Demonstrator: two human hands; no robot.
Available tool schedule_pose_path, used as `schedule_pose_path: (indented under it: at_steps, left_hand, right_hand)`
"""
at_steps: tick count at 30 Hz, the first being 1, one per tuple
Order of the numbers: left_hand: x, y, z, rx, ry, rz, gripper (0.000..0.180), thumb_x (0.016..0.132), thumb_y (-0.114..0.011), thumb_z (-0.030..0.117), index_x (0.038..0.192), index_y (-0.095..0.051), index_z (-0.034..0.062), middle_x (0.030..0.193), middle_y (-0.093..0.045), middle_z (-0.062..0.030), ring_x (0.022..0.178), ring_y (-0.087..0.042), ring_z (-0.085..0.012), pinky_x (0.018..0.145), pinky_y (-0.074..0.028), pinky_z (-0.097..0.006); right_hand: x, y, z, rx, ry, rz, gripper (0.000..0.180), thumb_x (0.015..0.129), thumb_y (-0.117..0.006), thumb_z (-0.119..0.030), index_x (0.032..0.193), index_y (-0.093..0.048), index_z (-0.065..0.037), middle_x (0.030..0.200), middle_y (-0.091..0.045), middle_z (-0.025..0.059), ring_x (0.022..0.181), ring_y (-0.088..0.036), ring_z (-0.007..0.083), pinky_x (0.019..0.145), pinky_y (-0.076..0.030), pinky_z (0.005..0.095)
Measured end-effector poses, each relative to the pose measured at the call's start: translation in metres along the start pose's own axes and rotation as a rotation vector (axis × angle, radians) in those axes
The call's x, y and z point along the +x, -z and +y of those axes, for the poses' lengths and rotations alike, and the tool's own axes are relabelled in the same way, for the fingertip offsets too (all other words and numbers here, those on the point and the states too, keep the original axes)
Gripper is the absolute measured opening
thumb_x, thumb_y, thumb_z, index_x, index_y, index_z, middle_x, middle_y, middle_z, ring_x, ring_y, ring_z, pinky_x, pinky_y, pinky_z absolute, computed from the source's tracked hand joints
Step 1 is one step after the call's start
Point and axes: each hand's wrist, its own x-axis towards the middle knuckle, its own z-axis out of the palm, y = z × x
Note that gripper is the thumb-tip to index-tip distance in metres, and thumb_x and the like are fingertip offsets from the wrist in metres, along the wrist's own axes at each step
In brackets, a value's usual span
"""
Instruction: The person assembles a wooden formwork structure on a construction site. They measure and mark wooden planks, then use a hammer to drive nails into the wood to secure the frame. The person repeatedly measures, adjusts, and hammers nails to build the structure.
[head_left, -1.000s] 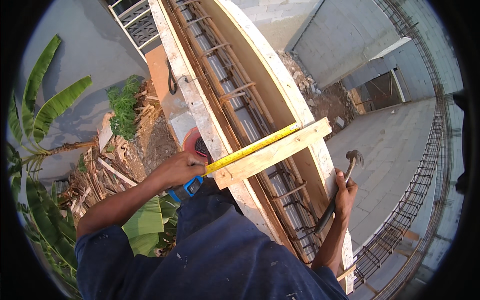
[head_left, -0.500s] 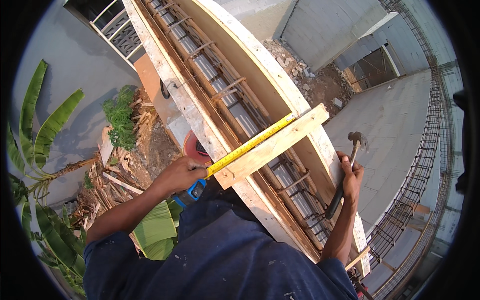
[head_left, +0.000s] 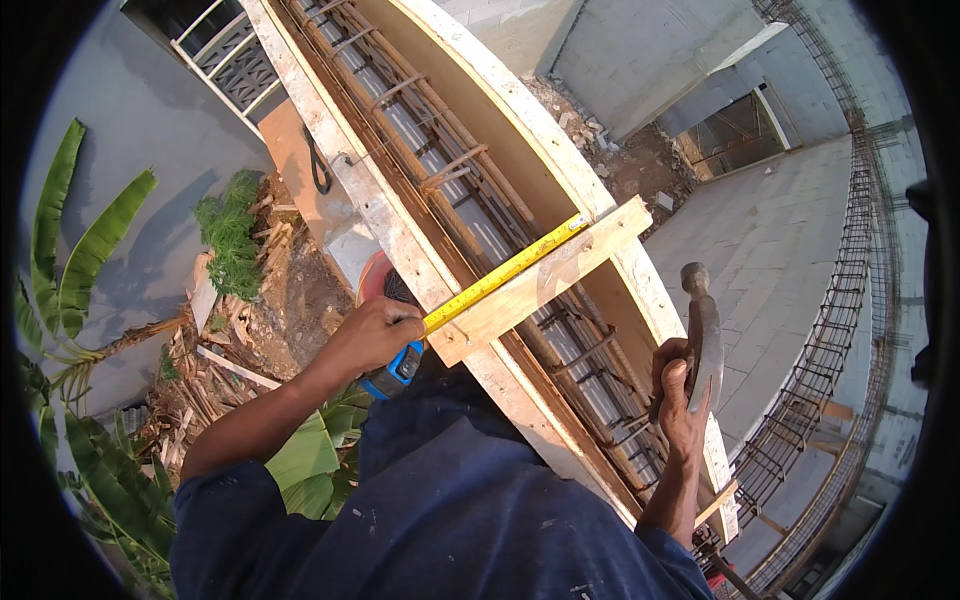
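Observation:
My left hand (head_left: 372, 335) grips a blue tape measure (head_left: 398, 368) at the near board of a long wooden beam formwork (head_left: 395, 225). Its yellow blade (head_left: 505, 272) is stretched across the form, lying along a short timber cross piece (head_left: 545, 280) that spans both side boards. My right hand (head_left: 680, 395) holds a hammer (head_left: 703, 335) upright by the handle, head up, beside the far side board. Steel rebar with stirrups (head_left: 440, 175) runs inside the form.
Below on the left lie scrap wood and rubble (head_left: 215, 345), banana leaves (head_left: 75, 250) and a grey wall. On the right is a concrete slab (head_left: 775, 260) with a rebar cage (head_left: 830, 340) along its edge. A red round object (head_left: 375, 282) sits under the form.
The hammer in my right hand has swung up from hanging low to upright. My left hand and the tape stay on the cross piece; the view has shifted slightly.

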Motion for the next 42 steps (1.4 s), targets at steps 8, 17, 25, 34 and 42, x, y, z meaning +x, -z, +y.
schedule_pose_path:
  at_steps: [8,17,25,34,42]
  left_hand:
    - [0.001,-0.007,0.009,0.057,0.082,0.08,0.032,0.084,-0.058,0.029,0.086,-0.07,0.0,0.061,-0.058,-0.0124,0.057,-0.057,-0.0181,0.058,-0.045,-0.036]
    - [0.003,-0.005,0.012,0.063,0.055,0.053,0.028,0.085,-0.061,0.021,0.082,-0.07,-0.0051,0.061,-0.056,-0.0017,0.058,-0.051,-0.0084,0.055,-0.043,-0.03]
    - [0.001,-0.007,0.01,0.012,0.107,0.06,0.029,0.088,-0.062,0.023,0.086,-0.071,-0.0046,0.061,-0.055,-0.0003,0.057,-0.049,-0.0079,0.054,-0.04,-0.03]
    - [-0.002,-0.008,0.021,-0.027,0.113,0.056,0.035,0.09,-0.058,0.027,0.082,-0.068,-0.0062,0.056,-0.052,-0.0019,0.054,-0.049,-0.0093,0.053,-0.04,-0.032]
    - [0.0,-0.006,0.02,0.005,0.105,0.06,0.033,0.084,-0.058,0.026,0.075,-0.064,-0.0057,0.054,-0.047,-0.0043,0.051,-0.045,-0.0096,0.05,-0.037,-0.034]
  right_hand:
    - [-0.032,-0.058,-0.008,-0.016,0.076,-0.457,0.03,0.102,-0.054,-0.027,0.108,-0.063,0.001,0.073,-0.062,0.0163,0.066,-0.062,0.0261,0.063,-0.048,0.0378]
    - [-0.035,-0.083,-0.017,-0.051,0.127,-0.539,0.034,0.101,-0.054,-0.027,0.114,-0.063,0.002,0.077,-0.066,0.0238,0.074,-0.068,0.0368,0.068,-0.052,0.0441]
    - [-0.035,-0.089,-0.023,-0.158,0.17,-0.497,0.035,0.102,-0.052,-0.028,0.119,-0.061,0.001,0.087,-0.066,0.0256,0.08,-0.067,0.038,0.07,-0.051,0.043]
    - [-0.036,-0.088,-0.025,-0.209,0.103,-0.468,0.031,0.099,-0.056,-0.028,0.117,-0.062,-0.004,0.082,-0.066,0.0279,0.079,-0.066,0.0458,0.068,-0.051,0.0507]
    - [-0.034,-0.09,-0.015,-0.17,0.151,-0.476,0.03,0.1,-0.055,-0.028,0.118,-0.06,-0.004,0.081,-0.065,0.0289,0.079,-0.065,0.0475,0.067,-0.05,0.0515]
